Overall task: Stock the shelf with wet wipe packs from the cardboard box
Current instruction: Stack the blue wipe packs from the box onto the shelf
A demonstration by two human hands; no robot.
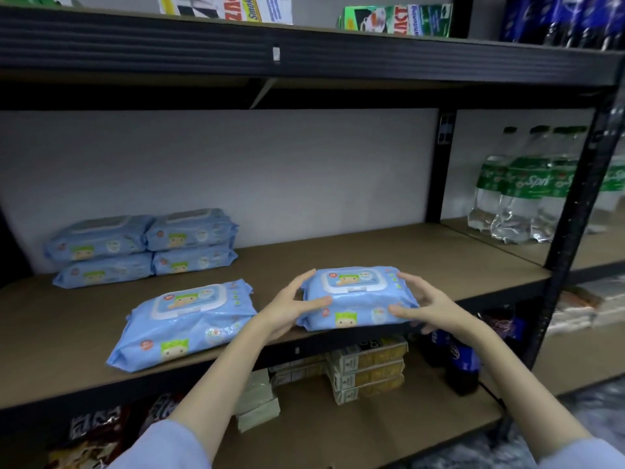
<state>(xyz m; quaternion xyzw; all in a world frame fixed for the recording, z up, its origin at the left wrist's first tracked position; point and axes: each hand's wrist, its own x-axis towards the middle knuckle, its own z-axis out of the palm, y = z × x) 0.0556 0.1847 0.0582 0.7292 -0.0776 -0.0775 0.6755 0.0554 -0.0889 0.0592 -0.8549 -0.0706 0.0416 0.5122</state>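
Note:
A light blue wet wipe pack (355, 299) lies flat at the front edge of the brown middle shelf (422, 262). My left hand (291, 309) grips its left end and my right hand (429, 306) grips its right end. Another blue pack (189, 316) lies flat to the left, near the front edge. At the back left, several packs (142, 245) stand in two stacks against the wall. The cardboard box is out of view.
Green-labelled clear bottles (521, 194) stand at the right on the neighbouring shelf. A black upright post (575, 204) frames the shelf's right end. Small yellow boxes (368, 370) and dark bottles (460, 360) sit on the shelf below. Toothpaste boxes (395, 20) lie on the shelf above.

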